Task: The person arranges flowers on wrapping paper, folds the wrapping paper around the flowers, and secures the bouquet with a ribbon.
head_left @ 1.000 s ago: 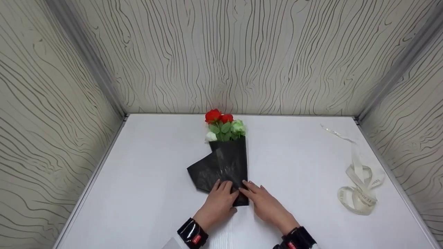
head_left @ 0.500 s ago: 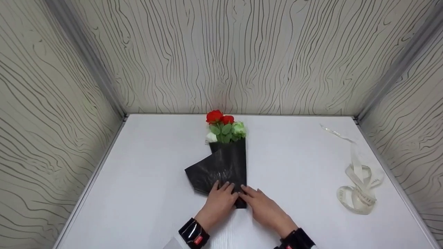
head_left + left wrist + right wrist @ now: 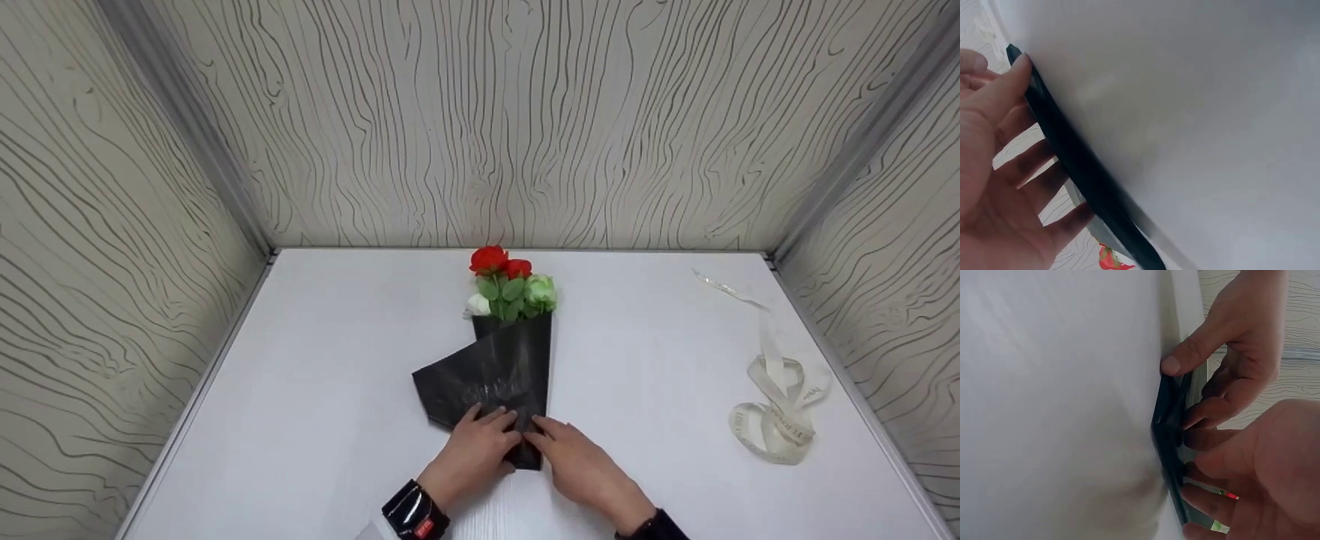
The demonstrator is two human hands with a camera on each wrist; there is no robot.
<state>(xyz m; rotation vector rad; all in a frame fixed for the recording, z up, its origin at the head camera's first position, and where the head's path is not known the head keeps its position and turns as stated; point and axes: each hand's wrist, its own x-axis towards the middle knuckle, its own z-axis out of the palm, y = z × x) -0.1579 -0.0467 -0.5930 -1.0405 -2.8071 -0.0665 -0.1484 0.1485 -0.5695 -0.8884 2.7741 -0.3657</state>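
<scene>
A flower bouquet wrapped in black paper lies on the white table. Red, pale green and white flowers (image 3: 489,260) with green leaves show above the black wrapping paper (image 3: 491,375), whose left corner flares out. My left hand (image 3: 472,454) holds the lower part of the wrapping; in the left wrist view its thumb (image 3: 1008,84) presses the near edge while the fingers spread over the paper. My right hand (image 3: 581,461) rests its fairly straight fingers on the wrapping's lower right side, close to the left fingertips. The stems are hidden inside the paper.
A loosely looped cream ribbon (image 3: 784,412) with printed lettering lies at the right of the white table (image 3: 322,360). Wood-grain patterned panels (image 3: 480,120) enclose the back and both sides.
The bouquet has shifted right and toward the person. Its left paper flap now lies further across the front. Both hands moved slightly nearer along with it and stay on the paper.
</scene>
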